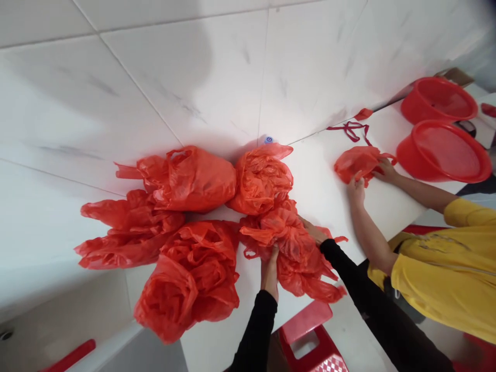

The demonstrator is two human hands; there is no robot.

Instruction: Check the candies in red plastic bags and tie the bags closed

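Both my hands, in black sleeves, grip one bunched red plastic bag [291, 243] on the white counter [321, 181]. My left hand [270, 271] clutches its near side with fingers closed. My right hand [313, 232] holds its right side, partly hidden by the plastic. Several other stuffed red bags lie beside it: one to the left front [194, 279], one against the wall [194, 178], one behind [261, 181] and a flatter one at the far left [124, 232].
A co-worker in a yellow shirt [445, 274] stands at the right, both hands on a smaller red bag [358, 163]. Two red basins [445, 152] sit at the counter's far right. Red strips [351, 129] lie by the tiled wall. A red stool [310, 336] stands below.
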